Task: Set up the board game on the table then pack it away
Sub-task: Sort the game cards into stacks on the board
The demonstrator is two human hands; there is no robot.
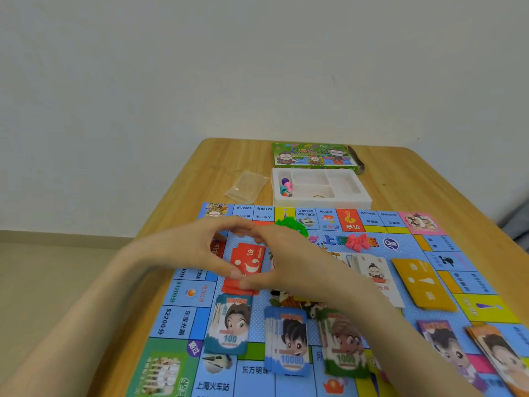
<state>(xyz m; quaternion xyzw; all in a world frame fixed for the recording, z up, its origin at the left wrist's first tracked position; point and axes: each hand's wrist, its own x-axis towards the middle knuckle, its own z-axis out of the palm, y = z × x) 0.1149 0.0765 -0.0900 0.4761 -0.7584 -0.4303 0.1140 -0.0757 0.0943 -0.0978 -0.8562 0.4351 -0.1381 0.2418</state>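
The red card stack lay on the left part of the game board, above the banknote piles. Thin, light and slick, it would likely fan out, so its edges looked the best hold. The left grip and right grip curled round it, pinching those edges over the desk.

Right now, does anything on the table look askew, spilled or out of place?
Nothing spilled or damaged. The red card stack held between left hand and right hand is uneven, cards jutting out at its near end; the 10000 note stack looks slightly fanned.
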